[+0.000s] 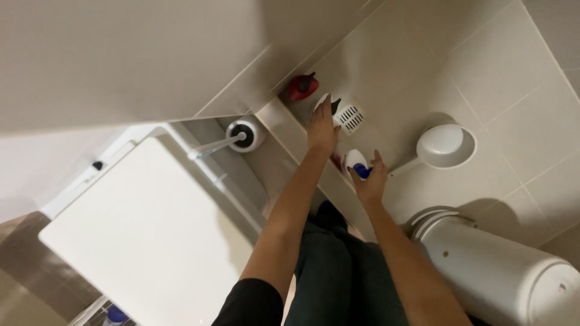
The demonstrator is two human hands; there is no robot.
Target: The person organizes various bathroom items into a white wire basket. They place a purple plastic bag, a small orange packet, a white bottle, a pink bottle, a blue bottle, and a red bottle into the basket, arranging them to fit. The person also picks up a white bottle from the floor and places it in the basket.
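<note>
- Head view looked straight down the person's legs to a tiled bathroom floor [513, 72]; nearest the body, at the right, a white ribbed bin [501, 271] lay beside the right forearm, and the closed white toilet lid [139, 235] filled the left;
- right hand [367, 181] sat closer to the body, fingers wrapped around a white bottle with a blue cap [357, 164]; the bottle's long axis ran away from the person, white end pointing toward the wall;
- a white long-handled scoop [444, 146] lay just to the right of that hand, handle angled toward it, not touched;
- left hand [322, 130] reached farther out, fingers extended and closing on a white bottle with a dark cap [331, 104]; I could not tell whether the grip was fully shut; a white slotted drain cover [351, 116] lay just to its right;
- a toilet brush in its holder [244, 136] stood left of that arm;
- farthest, a red bottle [303, 87] stood against the wall, beyond the left fingertips and apart from them.
</note>
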